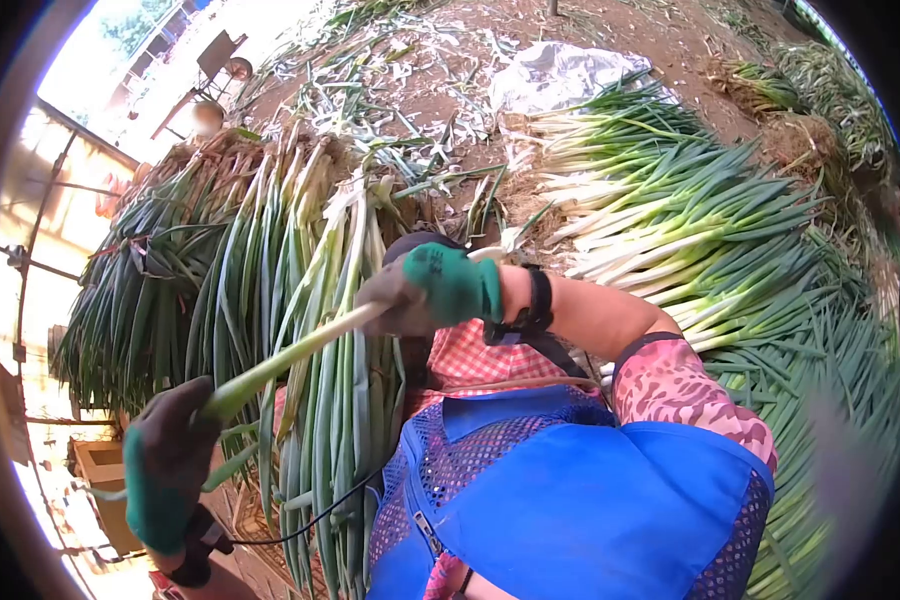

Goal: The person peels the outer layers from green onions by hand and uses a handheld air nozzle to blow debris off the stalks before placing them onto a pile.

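A long green onion [315, 345] slants across the front of my body, its pale stem toward the upper right and its green leaves toward the lower left. My right hand [420, 288], in a green and dark glove, is closed round the pale stem. Lower down, my gloved left hand [173, 460] grips the green part, with some leaves trailing below it. Directly behind the held onion lies a thick heap of untrimmed green onions [345, 410], their rooty ends at the top. The root end of the held onion is partly hidden near my right wrist.
To the right stretches a long row of cleaned green onions [660, 235] with white stems. A white sack [560, 75] lies on the soil at the back. Peeled scraps [410, 100] litter the ground. A wooden box [110, 480] stands at the left, and a cable [310, 525] runs from my left wrist.
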Demonstrator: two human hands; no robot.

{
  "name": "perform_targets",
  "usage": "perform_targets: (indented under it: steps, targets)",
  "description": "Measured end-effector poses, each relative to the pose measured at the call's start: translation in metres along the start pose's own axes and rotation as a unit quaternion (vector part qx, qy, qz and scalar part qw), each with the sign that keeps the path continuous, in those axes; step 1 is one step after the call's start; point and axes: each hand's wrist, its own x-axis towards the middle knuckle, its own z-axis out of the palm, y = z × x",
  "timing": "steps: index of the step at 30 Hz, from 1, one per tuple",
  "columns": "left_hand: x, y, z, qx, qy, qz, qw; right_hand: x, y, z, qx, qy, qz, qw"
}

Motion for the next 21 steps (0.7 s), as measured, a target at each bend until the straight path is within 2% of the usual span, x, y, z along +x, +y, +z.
perform_targets:
  steps: [2, 4, 5, 6, 7, 9, 10, 11, 12, 13, 14, 15, 16, 17, 19, 20, 21]
  targets:
    - [-0.015, -0.024, -0.020, -0.029, 0.071, 0.028, 0.997, -0.013, 0.018, -0.023, 0.022, 0.062, 0.031, 0.997]
    - [-0.039, -0.054, -0.046, -0.124, 0.096, -0.112, 0.981, -0.041, 0.057, -0.059, 0.088, 0.118, 0.061, 0.987]
    - [-0.052, -0.063, -0.067, -0.151, 0.097, -0.149, 0.973, -0.055, 0.077, -0.068, 0.145, 0.152, 0.067, 0.975]
    - [-0.072, -0.080, -0.089, -0.178, 0.098, -0.186, 0.961, -0.064, 0.069, -0.093, 0.330, 0.142, 0.183, 0.915]
    - [-0.093, -0.094, -0.106, -0.175, 0.104, -0.220, 0.954, -0.077, 0.098, -0.094, 0.244, 0.212, 0.112, 0.940]
    - [-0.124, -0.110, -0.141, -0.134, 0.123, -0.289, 0.940, -0.088, 0.110, -0.124, 0.347, 0.292, 0.223, 0.863]
    - [-0.142, -0.118, -0.157, -0.108, 0.130, -0.330, 0.929, -0.091, 0.121, -0.135, 0.373, 0.356, 0.248, 0.820]
    - [-0.161, -0.125, -0.172, -0.079, 0.135, -0.368, 0.917, -0.087, 0.130, -0.146, 0.343, 0.427, 0.298, 0.782]
    - [-0.178, -0.133, -0.187, -0.046, 0.139, -0.407, 0.902, -0.088, 0.148, -0.161, 0.303, 0.442, 0.286, 0.794]
    - [-0.196, -0.141, -0.198, -0.018, 0.138, -0.445, 0.885, -0.085, 0.164, -0.178, 0.280, 0.478, 0.339, 0.760]
    - [-0.212, -0.148, -0.210, 0.013, 0.134, -0.482, 0.866, -0.086, 0.196, -0.193, 0.266, 0.531, 0.325, 0.736]
    - [-0.228, -0.155, -0.219, 0.040, 0.129, -0.515, 0.846, -0.090, 0.226, -0.207, 0.229, 0.549, 0.327, 0.734]
    - [-0.240, -0.161, -0.227, 0.066, 0.118, -0.545, 0.828, -0.104, 0.279, -0.221, 0.162, 0.572, 0.361, 0.718]
    - [-0.249, -0.166, -0.233, 0.085, 0.109, -0.566, 0.813, -0.119, 0.311, -0.230, -0.095, 0.508, 0.521, 0.679]
    - [-0.260, -0.175, -0.238, 0.107, 0.095, -0.590, 0.794, -0.149, 0.326, -0.228, -0.103, 0.328, 0.646, 0.681]
    - [-0.260, -0.179, -0.239, 0.107, 0.087, -0.592, 0.794, -0.162, 0.339, -0.220, -0.160, 0.223, 0.681, 0.679]
    - [-0.255, -0.182, -0.234, 0.100, 0.082, -0.582, 0.803, -0.174, 0.355, -0.200, -0.258, 0.104, 0.656, 0.702]
